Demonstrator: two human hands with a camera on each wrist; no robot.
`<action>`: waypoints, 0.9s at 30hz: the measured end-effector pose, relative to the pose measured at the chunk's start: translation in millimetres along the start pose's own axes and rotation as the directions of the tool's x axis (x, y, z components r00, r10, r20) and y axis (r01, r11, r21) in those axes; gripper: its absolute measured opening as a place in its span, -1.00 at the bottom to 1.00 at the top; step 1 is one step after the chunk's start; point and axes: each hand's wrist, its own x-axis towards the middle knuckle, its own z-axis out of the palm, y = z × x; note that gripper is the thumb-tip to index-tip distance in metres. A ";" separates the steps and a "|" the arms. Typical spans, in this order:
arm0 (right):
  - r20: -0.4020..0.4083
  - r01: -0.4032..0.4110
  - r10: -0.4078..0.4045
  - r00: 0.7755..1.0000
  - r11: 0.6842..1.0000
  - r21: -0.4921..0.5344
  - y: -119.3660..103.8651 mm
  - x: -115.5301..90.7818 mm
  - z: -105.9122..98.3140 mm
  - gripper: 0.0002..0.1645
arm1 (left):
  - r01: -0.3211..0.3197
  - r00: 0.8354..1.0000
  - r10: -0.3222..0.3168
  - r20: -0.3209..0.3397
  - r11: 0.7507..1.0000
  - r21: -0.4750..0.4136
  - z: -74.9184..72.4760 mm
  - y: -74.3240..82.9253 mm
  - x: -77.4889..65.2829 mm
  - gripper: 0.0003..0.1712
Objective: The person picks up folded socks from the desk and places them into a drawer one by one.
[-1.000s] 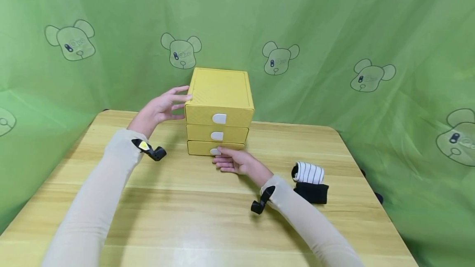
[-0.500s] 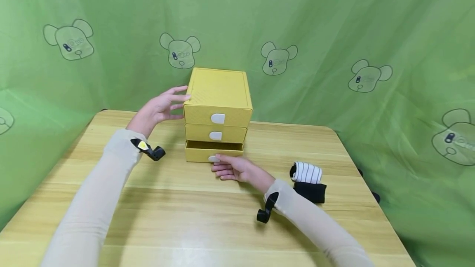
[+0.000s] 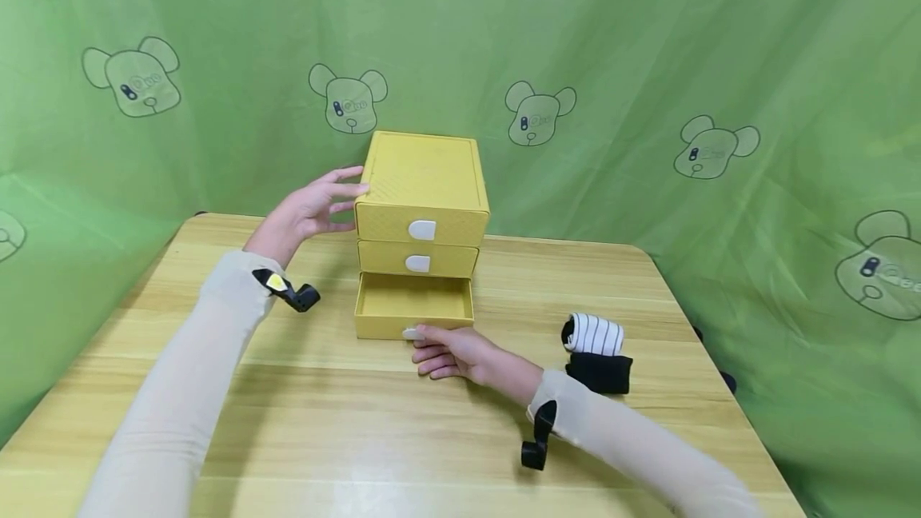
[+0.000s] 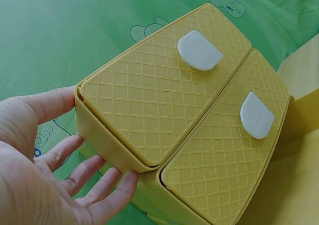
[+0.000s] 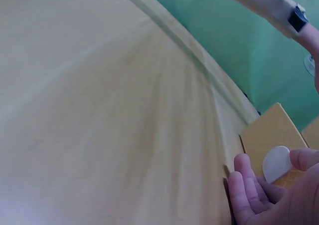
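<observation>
A yellow cabinet [image 3: 424, 170] with three stacked drawers stands near the back of the table. Its bottom drawer [image 3: 377, 328] is pulled out, its bare floor showing from above. With thumb and fingers, my right hand [image 3: 460, 354] pinches that drawer's white handle [image 5: 277, 164]; some of the grip is hidden in the head view. My left hand [image 3: 312, 210] touches the cabinet's left side, fingers extended and spread, with the thumb at the upper front corner in the left wrist view. The upper two drawers, with white handles [image 4: 199, 50], are closed.
To the right on the wooden table [image 3: 324, 438] lie a rolled white striped cloth piece [image 3: 599, 336] and a folded black cloth piece [image 3: 600, 373], side by side. A green curtain [image 3: 446, 30] with bear drawings hangs behind the table.
The bottom drawer has slid out toward me from closed, with my right hand moving back on its handle. My left hand has stayed at the cabinet's side.
</observation>
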 end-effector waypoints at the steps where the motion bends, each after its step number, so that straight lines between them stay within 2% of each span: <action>1: -0.001 -0.002 0.002 1.000 1.000 -0.001 1.7 -2.3 0.9 -0.38 | 0.000 1.000 0.000 0.000 1.000 0.001 0.1 -0.1 0.1 -0.17; 18: 0.012 -0.012 0.013 1.000 1.000 -0.012 17.9 -28.4 14.7 -0.35 | -0.001 1.000 0.001 0.010 1.000 0.004 -1.5 -0.1 1.3 -0.16; 23: 0.051 -0.029 0.031 0.998 0.999 -0.036 16.0 -30.8 13.7 -0.35 | -0.003 1.000 0.003 0.012 1.000 0.004 -2.0 -0.9 1.9 -0.17; 27: 0.106 -0.065 0.075 0.992 0.993 -0.102 11.1 -33.7 13.1 -0.33 | -0.005 1.000 0.005 0.012 1.000 0.006 -1.7 -0.9 1.7 -0.17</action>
